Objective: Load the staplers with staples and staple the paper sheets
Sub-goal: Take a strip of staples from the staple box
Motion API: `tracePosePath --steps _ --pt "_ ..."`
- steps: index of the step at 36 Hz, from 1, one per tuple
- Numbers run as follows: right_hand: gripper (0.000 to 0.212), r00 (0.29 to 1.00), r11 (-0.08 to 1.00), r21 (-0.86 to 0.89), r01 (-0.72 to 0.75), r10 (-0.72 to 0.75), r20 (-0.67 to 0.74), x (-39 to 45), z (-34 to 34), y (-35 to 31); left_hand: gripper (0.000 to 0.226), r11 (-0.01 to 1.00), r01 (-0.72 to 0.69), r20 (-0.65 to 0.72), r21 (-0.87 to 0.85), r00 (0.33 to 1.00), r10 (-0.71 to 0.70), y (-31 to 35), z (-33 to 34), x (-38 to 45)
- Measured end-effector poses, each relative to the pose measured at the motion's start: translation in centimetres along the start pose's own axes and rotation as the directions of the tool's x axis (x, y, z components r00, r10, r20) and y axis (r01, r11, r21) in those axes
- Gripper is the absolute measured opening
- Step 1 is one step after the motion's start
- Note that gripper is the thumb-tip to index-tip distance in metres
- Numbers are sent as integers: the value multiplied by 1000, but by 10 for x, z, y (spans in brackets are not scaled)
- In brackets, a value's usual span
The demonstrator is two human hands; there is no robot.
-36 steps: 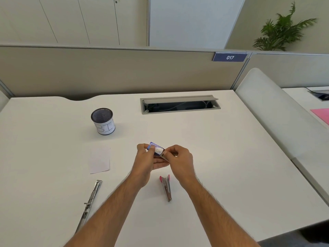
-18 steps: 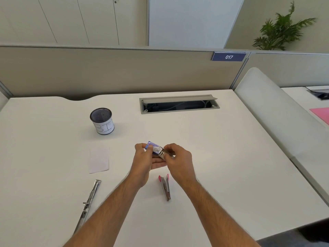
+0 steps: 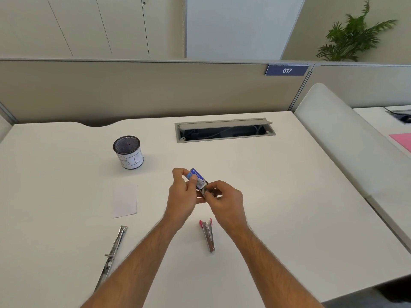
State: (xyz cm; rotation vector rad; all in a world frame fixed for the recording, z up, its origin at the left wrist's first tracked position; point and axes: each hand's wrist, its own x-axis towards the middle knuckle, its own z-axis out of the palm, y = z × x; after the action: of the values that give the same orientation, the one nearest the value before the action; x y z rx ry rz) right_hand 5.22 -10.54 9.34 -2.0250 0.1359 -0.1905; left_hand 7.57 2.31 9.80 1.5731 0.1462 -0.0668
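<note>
At center, left hand (image 3: pixel 181 194) is gripping staple box (image 3: pixel 196 178), right hand (image 3: pixel 224 197) pinching its open end; staples risk spilling toward pink stapler (image 3: pixel 208 235) at 6 o'clock if tilted.

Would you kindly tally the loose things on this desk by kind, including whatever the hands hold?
Staplers: 2, pink stapler and silver stapler
Staple boxes: 1, blue staple box, held by the left hand and right hand
Paper sheets: 1, paper
Mesh cups: 1, cup
Total: 5
</note>
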Motion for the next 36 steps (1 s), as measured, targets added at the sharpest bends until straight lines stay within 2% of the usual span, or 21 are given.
tracePosePath --steps 8,16,22,27,36 --pt "16 1000 1000 -17 -13 13 15 4 2 0 8 993 84 -8 -82 996 -85 -4 -1 6" --pt "19 987 971 -216 99 -69 142 9 -1 0 4 983 131 13 -127 991 -130 -9 -4 6" --pt "14 984 963 -255 91 -48 170 14 -4 -2 5 970 173 24 -172 985 -172 -11 -5 7" --pt "7 990 983 -177 47 -22 140 13 -4 -2 4 957 206 25 -204 978 -205 -13 -5 8" --pt "11 991 982 131 -133 134 -2 10 -2 0 3 939 241 18 -247 970 -244 -13 -4 8"
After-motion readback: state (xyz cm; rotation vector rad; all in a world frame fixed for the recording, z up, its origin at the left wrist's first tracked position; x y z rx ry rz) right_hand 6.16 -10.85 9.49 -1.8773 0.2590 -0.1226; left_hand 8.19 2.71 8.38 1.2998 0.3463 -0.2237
